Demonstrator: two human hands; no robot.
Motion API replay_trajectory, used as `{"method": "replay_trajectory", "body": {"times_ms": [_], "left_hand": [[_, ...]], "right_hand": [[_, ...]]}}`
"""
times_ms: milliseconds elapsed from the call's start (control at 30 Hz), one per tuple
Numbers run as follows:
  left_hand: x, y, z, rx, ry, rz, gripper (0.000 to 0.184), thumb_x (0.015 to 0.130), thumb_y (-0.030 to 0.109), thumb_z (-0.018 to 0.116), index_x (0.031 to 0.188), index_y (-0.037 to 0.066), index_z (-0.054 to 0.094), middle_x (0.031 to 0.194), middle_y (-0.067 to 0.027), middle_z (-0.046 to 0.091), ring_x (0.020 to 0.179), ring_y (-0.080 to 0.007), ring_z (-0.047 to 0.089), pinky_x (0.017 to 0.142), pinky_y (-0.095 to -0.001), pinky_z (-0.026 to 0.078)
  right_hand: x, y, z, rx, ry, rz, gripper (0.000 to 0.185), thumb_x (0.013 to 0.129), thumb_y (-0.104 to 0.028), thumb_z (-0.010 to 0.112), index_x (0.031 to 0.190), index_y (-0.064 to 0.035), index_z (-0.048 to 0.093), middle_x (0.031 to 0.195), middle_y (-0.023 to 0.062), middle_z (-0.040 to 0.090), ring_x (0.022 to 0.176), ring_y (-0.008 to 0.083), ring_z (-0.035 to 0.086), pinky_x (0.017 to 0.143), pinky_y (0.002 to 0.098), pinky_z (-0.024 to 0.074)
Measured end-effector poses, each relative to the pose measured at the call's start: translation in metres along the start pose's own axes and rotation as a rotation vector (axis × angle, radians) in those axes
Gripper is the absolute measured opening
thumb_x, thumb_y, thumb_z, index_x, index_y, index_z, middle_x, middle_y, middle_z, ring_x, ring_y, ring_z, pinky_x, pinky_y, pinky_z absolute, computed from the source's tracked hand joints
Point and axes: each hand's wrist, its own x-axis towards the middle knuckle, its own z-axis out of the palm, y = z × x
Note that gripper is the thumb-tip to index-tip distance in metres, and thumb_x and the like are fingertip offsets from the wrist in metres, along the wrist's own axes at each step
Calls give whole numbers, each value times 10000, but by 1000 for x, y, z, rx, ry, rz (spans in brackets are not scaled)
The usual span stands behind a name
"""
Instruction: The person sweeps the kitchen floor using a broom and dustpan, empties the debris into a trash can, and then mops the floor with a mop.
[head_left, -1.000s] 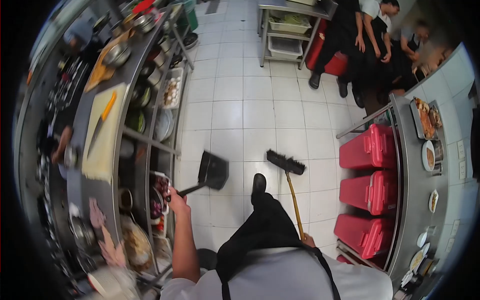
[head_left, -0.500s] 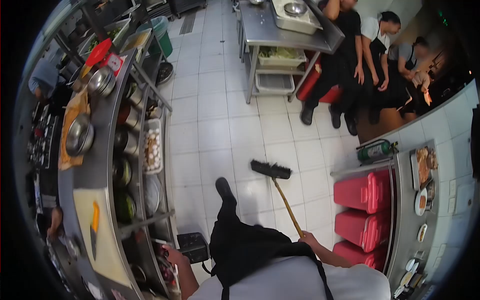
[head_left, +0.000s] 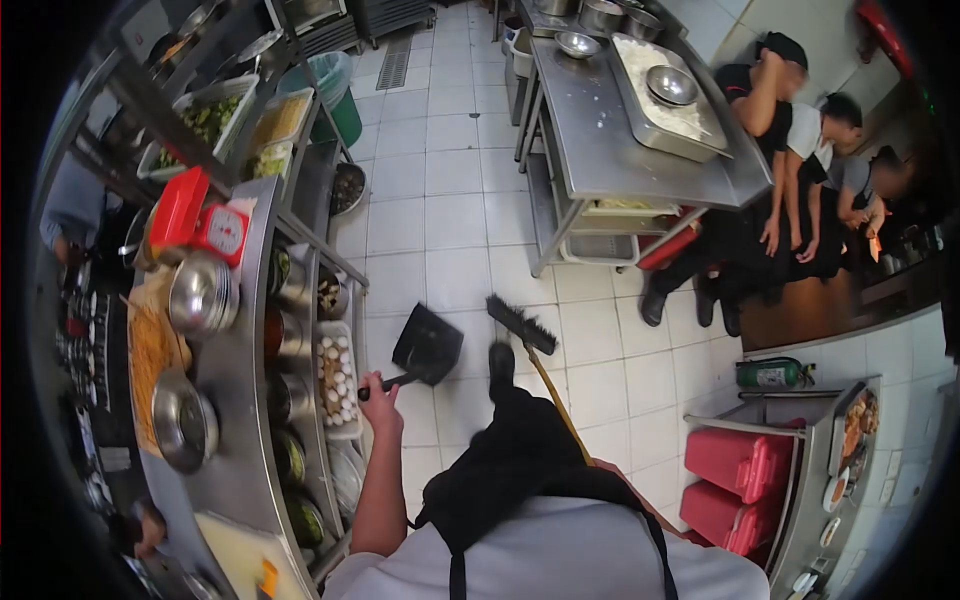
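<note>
In the head view my left hand is wrapped round the short handle of a black dustpan, held out over the white tiles beside the egg shelf. A broom with dark bristles slants from the floor, just ahead of my black shoe, back along its yellow stick to my right side. There my right hand is closed at the stick, partly hidden behind my apron. The dustpan and the broom head are apart, a short gap between them.
On the left runs a steel counter with bowls and a red scale above a crate of eggs. Ahead right stands a steel table; several people are beside it. Red bins sit under the right counter.
My view has moved forward along the aisle. My left hand has swung the dustpan from beside me out to the front. The broom head has turned and sits nearer my body.
</note>
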Motion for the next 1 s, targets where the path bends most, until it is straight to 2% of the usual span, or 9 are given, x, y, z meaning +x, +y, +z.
{"method": "replay_trajectory", "body": {"times_ms": [33, 133, 233, 367, 467, 600, 767, 867, 1000], "left_hand": [[22, 5, 27, 11, -42, -3, 313, 964, 318, 548, 1149, 69, 500, 1216, -95, 553, 1115, -201, 513, 884, -420, 492], [74, 31, 100, 170, -79, 32, 268, 970, 358, 532, 1029, 99, 492, 1036, -58, 558, 956, -162, 542, 788, -353, 513], [133, 80, 169, -1, -61, -84, 252, 971, 361, 530, 984, 116, 474, 941, -28, 518, 836, -149, 527, 729, -324, 511], [206, 167, 261, -24, -46, 57, 267, 965, 371, 543, 981, 115, 469, 904, -15, 511, 756, -147, 536, 696, -327, 514], [247, 219, 310, 50, -141, 71, 251, 963, 353, 553, 971, 111, 488, 918, -7, 522, 762, -122, 548, 723, -312, 515], [324, 244, 371, 101, -113, 89, 216, 965, 325, 557, 960, 114, 510, 934, 5, 525, 807, -103, 538, 729, -291, 513], [455, 264, 474, 127, -60, -12, 181, 926, 279, 629, 956, 121, 547, 914, 25, 508, 805, -81, 506, 723, -272, 491], [503, 307, 540, 158, -167, -39, 193, 926, 287, 630, 876, 134, 522, 838, 47, 490, 761, -61, 469, 661, -254, 448], [562, 350, 610, 175, -207, -81, 216, 928, 300, 626, 833, 146, 509, 810, 54, 468, 726, -52, 448, 652, -255, 438]], "right_hand": [[33, -13, 1, 68, -12, -27, 507, 846, -19, 472, 1344, -106, 510, 647, 50, 545, 459, 120, 461, 405, 286, 380], [145, -30, -4, 341, -149, -194, 519, 845, -14, 470, 1352, -118, 494, 623, 39, 520, 467, 125, 468, 403, 277, 394], [172, -168, -28, 158, -62, -202, 482, 847, -17, 475, 1321, -97, 498, 612, 35, 508, 460, 118, 458, 391, 270, 390], [212, -345, -61, 199, -116, -150, 366, 842, -39, 527, 1206, -78, 529, 613, 20, 493, 464, 111, 453, 404, 269, 400], [253, -463, -80, 292, -162, -138, 234, 827, -54, 572, 1054, -52, 517, 609, 3, 461, 470, 106, 446, 426, 283, 413], [307, -592, -82, 335, -162, -105, 267, 836, -44, 568, 1095, -50, 502, 610, -4, 446, 465, 102, 431, 419, 282, 404], [351, -705, -88, 379, -128, -77, 237, 840, -32, 559, 1065, -64, 493, 588, -10, 426, 457, 105, 426, 412, 284, 384], [366, -760, -96, 331, -137, -28, 295, 845, -31, 558, 1131, -72, 497, 585, -13, 422, 454, 102, 420, 408, 277, 367], [382, -832, -104, 352, -64, -51, 210, 841, -34, 573, 1038, -76, 515, 592, -7, 452, 458, 95, 426, 411, 267, 356]]}}
